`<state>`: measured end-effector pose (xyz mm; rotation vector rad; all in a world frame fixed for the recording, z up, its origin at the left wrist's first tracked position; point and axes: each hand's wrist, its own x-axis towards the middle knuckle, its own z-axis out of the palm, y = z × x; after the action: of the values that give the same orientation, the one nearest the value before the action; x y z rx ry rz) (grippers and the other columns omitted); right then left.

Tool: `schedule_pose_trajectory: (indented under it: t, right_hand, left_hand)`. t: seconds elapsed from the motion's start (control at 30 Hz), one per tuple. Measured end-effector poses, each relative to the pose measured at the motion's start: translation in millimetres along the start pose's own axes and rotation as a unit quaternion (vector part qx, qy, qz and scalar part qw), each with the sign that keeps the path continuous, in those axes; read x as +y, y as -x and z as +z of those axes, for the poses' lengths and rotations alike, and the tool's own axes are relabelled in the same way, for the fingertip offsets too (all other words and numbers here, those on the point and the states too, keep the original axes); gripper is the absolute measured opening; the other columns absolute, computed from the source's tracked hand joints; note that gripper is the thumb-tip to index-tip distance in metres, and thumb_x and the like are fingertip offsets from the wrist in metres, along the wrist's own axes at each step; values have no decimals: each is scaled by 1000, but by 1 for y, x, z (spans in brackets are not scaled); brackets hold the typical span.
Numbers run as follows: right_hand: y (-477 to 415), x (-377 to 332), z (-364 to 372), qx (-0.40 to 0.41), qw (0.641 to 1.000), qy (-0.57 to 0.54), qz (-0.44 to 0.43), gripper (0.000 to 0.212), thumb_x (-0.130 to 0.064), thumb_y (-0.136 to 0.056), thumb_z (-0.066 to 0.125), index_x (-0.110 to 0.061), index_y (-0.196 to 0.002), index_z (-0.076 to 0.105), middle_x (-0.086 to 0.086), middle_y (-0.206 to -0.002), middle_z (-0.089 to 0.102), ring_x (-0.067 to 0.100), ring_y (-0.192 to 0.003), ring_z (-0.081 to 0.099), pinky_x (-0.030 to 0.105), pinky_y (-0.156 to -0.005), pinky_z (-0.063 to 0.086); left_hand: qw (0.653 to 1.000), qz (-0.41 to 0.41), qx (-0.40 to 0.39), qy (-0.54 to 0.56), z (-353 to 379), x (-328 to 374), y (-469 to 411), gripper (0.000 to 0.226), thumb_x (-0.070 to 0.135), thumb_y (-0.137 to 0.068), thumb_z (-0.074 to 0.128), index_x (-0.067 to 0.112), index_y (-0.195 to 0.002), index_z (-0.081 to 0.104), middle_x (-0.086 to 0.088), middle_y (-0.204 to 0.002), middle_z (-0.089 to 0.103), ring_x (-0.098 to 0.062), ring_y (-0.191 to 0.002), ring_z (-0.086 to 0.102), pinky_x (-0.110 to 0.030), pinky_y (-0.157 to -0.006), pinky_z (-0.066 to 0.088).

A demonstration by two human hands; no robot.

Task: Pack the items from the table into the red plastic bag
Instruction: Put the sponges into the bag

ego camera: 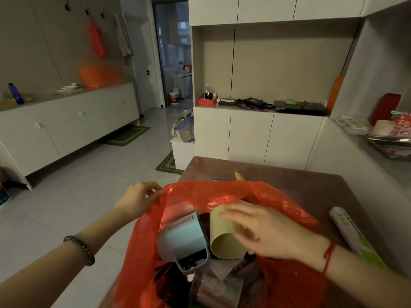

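1. Our left hand (139, 200) pinched the rim of the red plastic bag (280, 200) at its far left corner and held the mouth wide.
2. The bag stood on the brown bench (300, 181), at its near edge.
3. Our right hand (266, 230), blurred, lay with fingers stretched out over a beige cup (222, 243) inside the bag.
4. A pale blue mug (184, 236) lay on its side just beside the cup.
5. A long white and green box (353, 234) lay on the bench, right of the bag.
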<state>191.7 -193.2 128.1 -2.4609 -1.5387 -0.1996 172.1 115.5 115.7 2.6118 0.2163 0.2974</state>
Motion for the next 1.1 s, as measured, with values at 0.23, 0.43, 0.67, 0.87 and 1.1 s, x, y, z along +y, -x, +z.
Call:
schedule_pose_trajectory:
  t: [0.23, 0.43, 0.67, 0.87, 1.1]
  right_hand:
    - [-113, 93, -58, 226, 921, -198, 249, 31, -12, -84, 61, -17, -114, 57, 8, -105, 62, 16, -81, 60, 14, -61, 47]
    - [-161, 182, 44, -18, 890, -186, 416, 90, -30, -76, 73, -9, -144, 19, 14, -146, 36, 29, -132, 38, 30, -105, 34]
    - [-148, 219, 141, -120, 864, -161, 462, 86, -30, -80, 66, -11, -145, 13, 15, -143, 40, 32, -127, 45, 31, -99, 39]
    - [-144, 242, 100, 9, 894, -16, 448, 29, -13, -84, 54, -6, -111, 55, 18, -110, 65, 36, -99, 63, 36, -78, 50]
    - [-166, 200, 79, 123, 990, 70, 12, 77, 10, -67, 67, -18, -131, 37, 13, -127, 57, 29, -108, 60, 35, -79, 56]
  left_hand:
    - [995, 16, -21, 98, 4, 2, -21, 19, 24, -92, 51, 24, -81, 66, 6, -83, 69, -4, -78, 64, -9, -65, 48]
    - [983, -1, -69, 167, 4, 6, -53, 44, 55, -76, 44, 19, -80, 70, 7, -61, 69, -10, -54, 63, -23, -52, 53]
    - [991, 5, -59, 120, 43, 4, -147, 37, 45, -91, 40, 20, -86, 66, -1, -68, 63, -9, -56, 56, -22, -60, 47]
    - [914, -140, -195, 328, 94, 30, -199, 56, 56, -91, 33, 14, -125, 51, -9, -117, 59, -25, -102, 60, -34, -87, 47]
    - [711, -234, -268, 606, 124, 33, -226, 53, 56, -89, 38, 11, -110, 58, -13, -97, 69, -23, -76, 70, -35, -63, 60]
